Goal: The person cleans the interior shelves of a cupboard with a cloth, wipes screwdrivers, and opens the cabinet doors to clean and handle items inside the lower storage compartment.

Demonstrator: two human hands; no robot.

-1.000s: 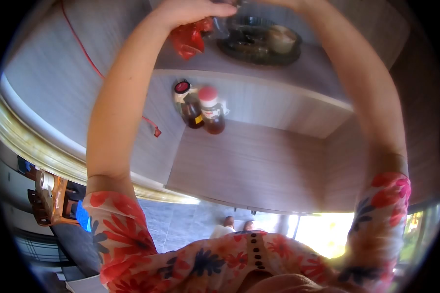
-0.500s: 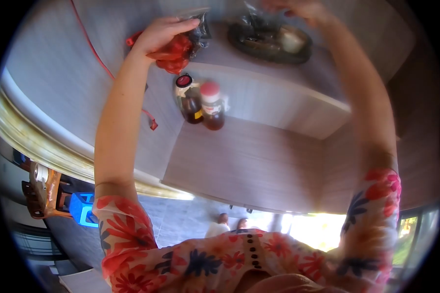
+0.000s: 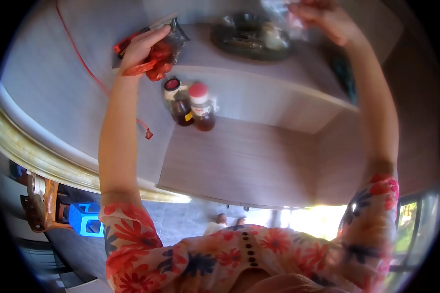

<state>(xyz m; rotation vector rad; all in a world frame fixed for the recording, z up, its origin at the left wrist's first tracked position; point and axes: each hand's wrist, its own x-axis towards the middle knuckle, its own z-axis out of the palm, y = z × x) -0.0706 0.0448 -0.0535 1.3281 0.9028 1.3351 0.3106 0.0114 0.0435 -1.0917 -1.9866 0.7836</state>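
Note:
My left hand is closed round a bunched red plastic bag, at the left end of the upper shelf. A clear packet with dark contents lies against its fingers. At the top right, my right hand pinches a crumpled clear plastic bag, smeared by motion. Just below that bag sits a dark round tray on the shelf. It bears a pale lump and other small items too blurred to name.
Two jars stand in the lower compartment: one with a dark-red lid, one with a pink-red lid. A red cord hangs along the left panel. Below are a blue plastic stool and a wooden chair. Two people's heads show farther off.
My right hand has come lower and farther into view with the clear bag, which has moved right, off the tray. My left hand still grips the red bag. The whole view has shifted slightly.

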